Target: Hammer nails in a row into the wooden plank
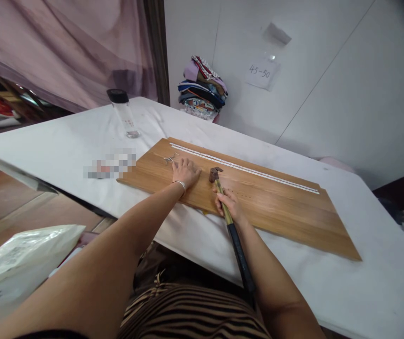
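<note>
My right hand (229, 205) is wrapped round the hammer (235, 240) partway up its handle, below the rusty metal head. The head is held over the wooden board (279, 207), and the black grip runs back along my forearm. My left hand (187, 173), with a bracelet at the wrist, lies palm down on the board, fingers extended. Beside its fingertips is a small pile of nails (169, 159). A row of small dark dots, nails or holes, marks the board just right of my right hand. A white measuring strip (244, 167) lies lengthwise near the board's far edge.
The board rests on a white-covered table (375, 282). A clear bottle with a black lid (124, 113) stands at the back left, near a blurred-out item (112, 165). Folded clothes (202, 92) are stacked by the wall. A plastic bag (21, 263) is at lower left.
</note>
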